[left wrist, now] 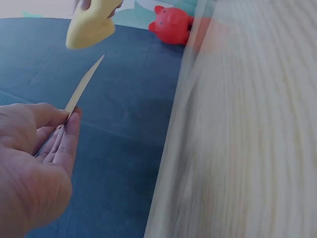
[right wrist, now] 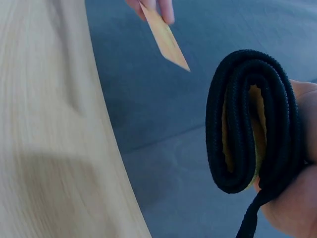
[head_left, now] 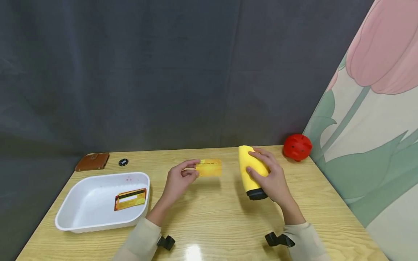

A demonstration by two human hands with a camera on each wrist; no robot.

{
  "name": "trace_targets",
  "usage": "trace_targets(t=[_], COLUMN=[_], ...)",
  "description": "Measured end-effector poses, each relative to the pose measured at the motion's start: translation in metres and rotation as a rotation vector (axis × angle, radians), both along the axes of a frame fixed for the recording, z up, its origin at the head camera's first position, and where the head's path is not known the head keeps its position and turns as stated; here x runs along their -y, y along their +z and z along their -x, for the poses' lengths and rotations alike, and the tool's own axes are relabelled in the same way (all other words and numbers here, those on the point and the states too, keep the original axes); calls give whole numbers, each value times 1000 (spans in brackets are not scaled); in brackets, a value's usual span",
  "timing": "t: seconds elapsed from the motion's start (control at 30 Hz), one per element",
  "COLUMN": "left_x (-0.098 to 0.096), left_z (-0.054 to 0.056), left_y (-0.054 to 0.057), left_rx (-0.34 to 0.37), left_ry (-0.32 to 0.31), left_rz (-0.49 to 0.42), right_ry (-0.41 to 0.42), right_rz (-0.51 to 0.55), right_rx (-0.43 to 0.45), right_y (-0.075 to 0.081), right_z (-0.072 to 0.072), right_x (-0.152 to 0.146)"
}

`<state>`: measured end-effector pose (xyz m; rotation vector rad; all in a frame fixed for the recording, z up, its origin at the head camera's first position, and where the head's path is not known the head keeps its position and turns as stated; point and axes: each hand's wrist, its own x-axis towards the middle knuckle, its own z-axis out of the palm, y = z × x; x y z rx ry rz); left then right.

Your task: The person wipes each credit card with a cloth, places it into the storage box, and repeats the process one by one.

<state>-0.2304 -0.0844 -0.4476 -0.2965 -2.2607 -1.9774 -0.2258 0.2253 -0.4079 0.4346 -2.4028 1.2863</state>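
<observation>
A yellow bank card (head_left: 210, 168) is pinched at its left end between the thumb and fingers of my left hand (head_left: 179, 183), held above the table. The left wrist view shows this card (left wrist: 84, 87) nearly edge-on. My right hand (head_left: 273, 177) grips a rolled yellow cloth (head_left: 249, 166) with a black border. From the right wrist, the roll's black-edged end (right wrist: 286, 109) faces the camera, and a strap-like black strip hangs from it. Card and cloth are apart, with the cloth to the card's right.
A white tray (head_left: 89, 204) at the left contains a few overlapping bank cards (head_left: 132, 199). Behind it lie a brown wallet (head_left: 93, 161) and a black poker chip (head_left: 123, 162). A red piggy bank (head_left: 297, 148) stands at the table's back right corner, near the walls.
</observation>
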Motion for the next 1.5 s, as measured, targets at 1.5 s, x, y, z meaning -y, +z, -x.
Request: trace_targets(t=[1.5], left_x=[-36], left_z=[-18], left_y=[2], left_rx=[-48], left_ry=[-25], left_rz=[-82], right_ry=[207], right_rz=[-127], right_rx=[-53], right_y=[-19], right_z=[-22], right_x=[65])
